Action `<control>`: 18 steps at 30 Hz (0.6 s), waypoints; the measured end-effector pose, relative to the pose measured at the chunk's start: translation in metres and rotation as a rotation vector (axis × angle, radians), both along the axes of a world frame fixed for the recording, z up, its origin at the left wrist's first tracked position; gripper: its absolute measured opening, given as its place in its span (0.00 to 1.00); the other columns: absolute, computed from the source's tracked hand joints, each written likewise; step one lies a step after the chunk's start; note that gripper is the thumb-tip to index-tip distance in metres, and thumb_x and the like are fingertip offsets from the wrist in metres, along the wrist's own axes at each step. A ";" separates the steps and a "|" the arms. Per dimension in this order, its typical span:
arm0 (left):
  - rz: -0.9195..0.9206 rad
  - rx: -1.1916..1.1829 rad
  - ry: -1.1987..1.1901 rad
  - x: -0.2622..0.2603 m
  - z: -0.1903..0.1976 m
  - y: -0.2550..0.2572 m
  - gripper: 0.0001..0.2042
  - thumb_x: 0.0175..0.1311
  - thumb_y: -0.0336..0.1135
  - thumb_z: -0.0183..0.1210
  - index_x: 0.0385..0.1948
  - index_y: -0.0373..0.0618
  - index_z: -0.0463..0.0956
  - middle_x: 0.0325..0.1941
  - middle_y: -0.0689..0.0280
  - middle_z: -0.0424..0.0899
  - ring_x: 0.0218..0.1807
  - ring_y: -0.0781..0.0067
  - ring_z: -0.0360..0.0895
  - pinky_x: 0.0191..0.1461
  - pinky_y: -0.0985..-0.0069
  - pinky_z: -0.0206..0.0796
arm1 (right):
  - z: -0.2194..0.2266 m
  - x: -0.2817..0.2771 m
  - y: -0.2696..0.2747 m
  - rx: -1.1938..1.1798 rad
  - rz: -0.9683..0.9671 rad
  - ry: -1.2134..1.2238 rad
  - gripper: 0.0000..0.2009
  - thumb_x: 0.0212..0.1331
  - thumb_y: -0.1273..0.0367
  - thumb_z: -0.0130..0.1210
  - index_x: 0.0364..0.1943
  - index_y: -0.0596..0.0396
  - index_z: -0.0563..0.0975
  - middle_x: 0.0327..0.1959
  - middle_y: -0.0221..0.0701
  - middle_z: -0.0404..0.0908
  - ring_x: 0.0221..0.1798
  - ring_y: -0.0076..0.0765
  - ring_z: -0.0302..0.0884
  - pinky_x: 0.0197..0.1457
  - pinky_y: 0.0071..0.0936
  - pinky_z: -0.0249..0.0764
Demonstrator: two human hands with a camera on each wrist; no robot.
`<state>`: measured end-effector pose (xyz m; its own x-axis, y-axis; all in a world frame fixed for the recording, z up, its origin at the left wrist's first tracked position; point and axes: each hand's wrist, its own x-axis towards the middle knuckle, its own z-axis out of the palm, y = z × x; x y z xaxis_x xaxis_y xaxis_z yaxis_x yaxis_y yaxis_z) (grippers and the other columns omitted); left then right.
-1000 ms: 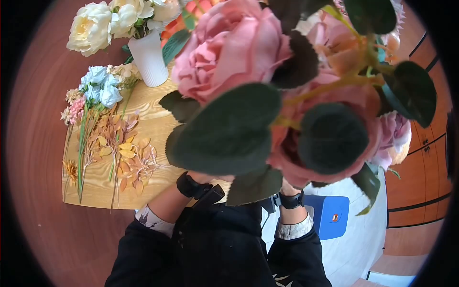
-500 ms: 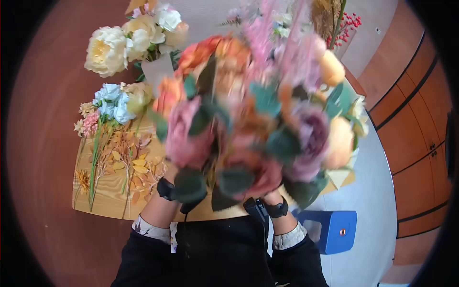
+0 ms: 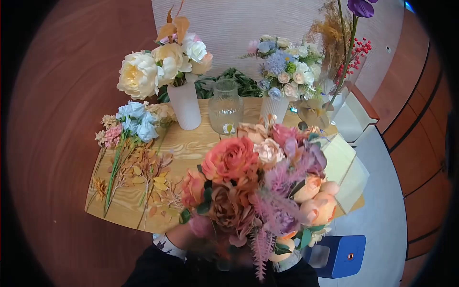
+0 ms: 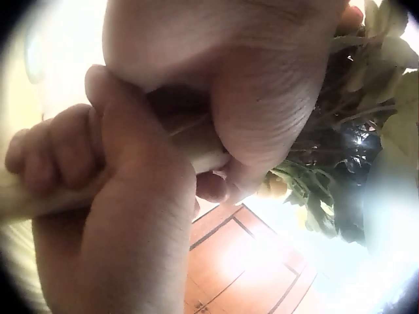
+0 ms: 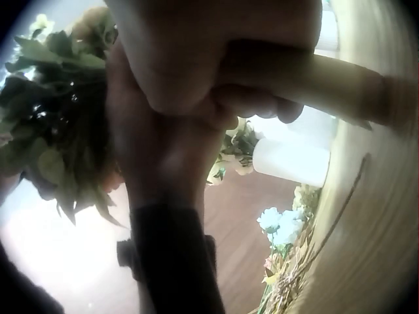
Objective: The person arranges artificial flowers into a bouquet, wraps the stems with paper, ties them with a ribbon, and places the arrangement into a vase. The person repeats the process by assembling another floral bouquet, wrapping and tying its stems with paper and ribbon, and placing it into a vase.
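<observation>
In the head view a large bouquet (image 3: 258,191) of orange, pink, mauve and peach flowers hangs low over the table's front edge, its blooms facing up. It covers the right hand and most of the left hand (image 3: 184,235). From the left wrist, the left hand (image 4: 222,72) grips the bouquet's thick pale handle (image 4: 52,199), with the right hand (image 4: 124,176) curled round it beside the left. The right wrist view shows the right hand (image 5: 216,59) gripping the same handle (image 5: 334,85), while the strapped left hand (image 5: 163,137) is close against it.
On the table (image 3: 184,158) stand a white vase (image 3: 185,107) of cream flowers, a clear glass vase (image 3: 225,107), and a ribbed vase (image 3: 274,111) of pale flowers. Loose stems (image 3: 114,167) lie at left; pale paper (image 3: 342,167) at right. A blue stool (image 3: 337,258) is below right.
The bouquet has come down from in front of the head camera and turned, blooms upward. The hands have moved with it, and the vases behind have come into view.
</observation>
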<state>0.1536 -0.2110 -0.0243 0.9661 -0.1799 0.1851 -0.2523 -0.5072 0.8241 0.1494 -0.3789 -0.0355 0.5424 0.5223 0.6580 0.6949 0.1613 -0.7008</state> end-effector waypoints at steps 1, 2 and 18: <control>-0.004 -0.004 -0.005 0.005 0.000 -0.007 0.15 0.52 0.34 0.55 0.41 0.40 0.70 0.35 0.67 0.77 0.29 0.76 0.72 0.35 0.76 0.66 | 0.000 0.001 -0.002 -0.007 -0.002 -0.010 0.16 0.55 0.70 0.52 0.47 0.60 0.69 0.46 0.38 0.72 0.48 0.33 0.70 0.47 0.30 0.70; -0.007 -0.009 -0.009 0.007 -0.001 -0.009 0.15 0.52 0.34 0.55 0.41 0.40 0.70 0.35 0.67 0.77 0.29 0.76 0.72 0.36 0.76 0.66 | -0.006 -0.005 -0.006 -0.016 -0.002 -0.019 0.16 0.55 0.69 0.52 0.47 0.60 0.69 0.46 0.38 0.72 0.48 0.33 0.70 0.47 0.30 0.70; -0.160 -0.106 -0.062 0.020 -0.002 0.022 0.14 0.55 0.37 0.54 0.41 0.40 0.69 0.36 0.69 0.76 0.29 0.77 0.71 0.36 0.77 0.66 | 0.015 0.008 0.026 -0.167 -0.120 -0.151 0.15 0.56 0.69 0.51 0.48 0.59 0.70 0.45 0.38 0.73 0.47 0.32 0.70 0.46 0.29 0.70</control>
